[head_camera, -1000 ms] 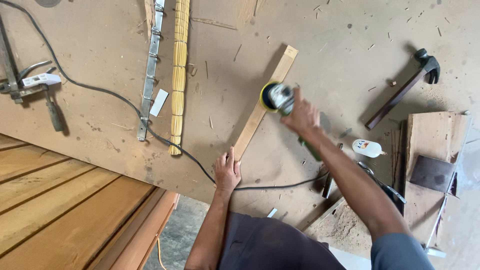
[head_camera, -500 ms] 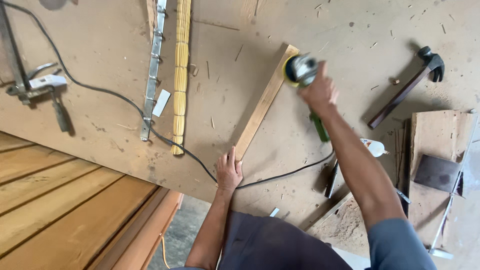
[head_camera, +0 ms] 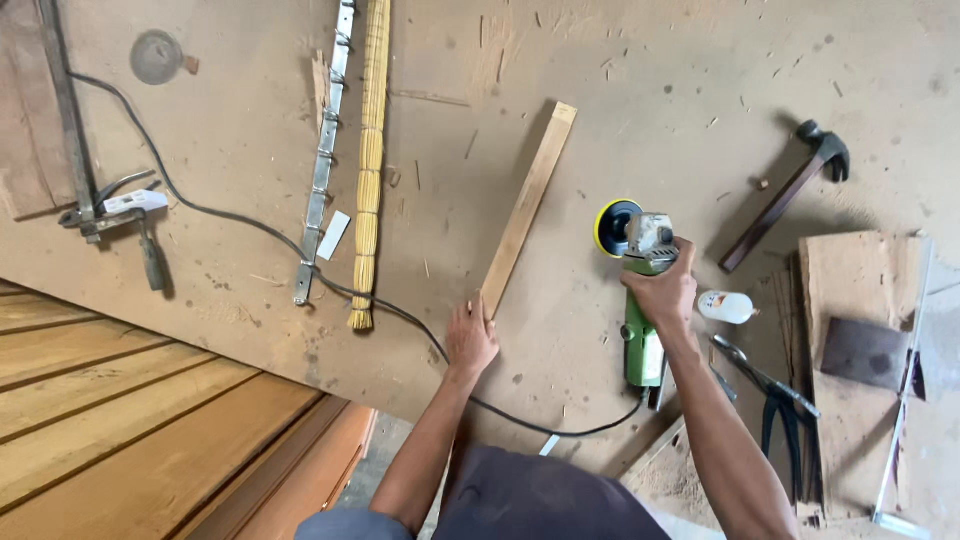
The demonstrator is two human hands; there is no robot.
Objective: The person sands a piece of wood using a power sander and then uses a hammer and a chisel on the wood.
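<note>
Sander pulled back off the strip since half a second ago: the right hand now holds the green power sander beside the wooden strip, yellow disc facing the wood but clear of it, where it was up at the far end before. Right hand clenched round the tool body. Left hand flat on the near end of the strip, fingers pressing it to the workbench, same as earlier. Strip lies diagonally mid-bench. Judgement: doing this well means keeping that near end pinned, disc flat along the grain, and the black cord out of the disc's path, since it runs close under the left wrist. Only container: small white squeeze bottle lying on its side just right of the right hand; contents not visible. Hammer and pliers lie further right.
</note>
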